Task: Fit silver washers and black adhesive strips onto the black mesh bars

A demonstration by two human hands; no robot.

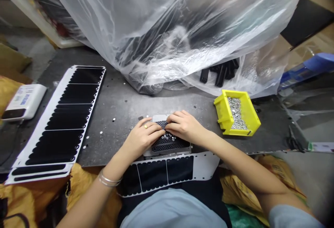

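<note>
A black, textured plate (171, 147) lies on a grey base (158, 117) at the table's front edge. Loose on it are several small silver nuts (167, 136). My left hand (143, 136), with a yellow ring on one finger, reaches over its left side, fingers bent together. From the right comes my right hand (184, 125), its fingertips pinched against the plate's upper part and close to the left fingertips. Anything between the fingers is too small or hidden to name. Right of the hands, a yellow bin (254, 116) holds many more such nuts (236, 111).
White sheets of black stickers lie on the left (62, 116) and across my lap (206, 165). A white box-shaped device (24, 101) stands at the far left. Clear plastic sheeting (167, 47) hangs behind, with black parts (221, 73) under it. Scissors (294, 141) lie far right.
</note>
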